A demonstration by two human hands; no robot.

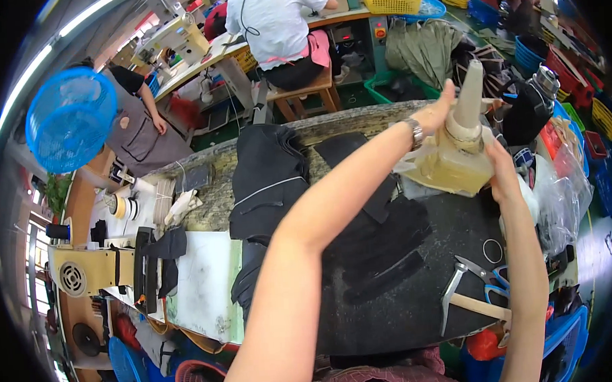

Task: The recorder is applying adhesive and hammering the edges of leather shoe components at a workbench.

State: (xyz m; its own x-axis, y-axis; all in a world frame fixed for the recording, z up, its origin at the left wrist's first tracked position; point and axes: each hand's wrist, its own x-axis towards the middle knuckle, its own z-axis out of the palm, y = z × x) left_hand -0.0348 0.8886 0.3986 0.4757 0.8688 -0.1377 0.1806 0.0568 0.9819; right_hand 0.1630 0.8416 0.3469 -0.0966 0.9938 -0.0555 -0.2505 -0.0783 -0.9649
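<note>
Both my hands hold a squat, translucent nozzle bottle (pixel 455 164) above the far right of the bench. Its cone-shaped spout points up, and yellowish contents show through the wall. My left hand (pixel 434 114), with a metal watch at the wrist, is at the left of the spout, thumb raised; its other fingers are mostly hidden. Against the bottle's right side lies my right hand (pixel 502 170), its fingertips partly out of sight. Under my arms, black fabric pieces (pixel 384 249) spread over a dark work surface (pixel 393 317). A thicker stack of black fabric (pixel 267 169) lies further left.
A hammer (pixel 475 306) and blue-handled scissors (pixel 491 276) lie near my right forearm. Left of the fabric stand a white board (pixel 204 277) and a cream-coloured machine (pixel 84 272). Two people work beyond the bench, near a blue basket (pixel 71 119). Plastic bags (pixel 559 204) crowd the right edge.
</note>
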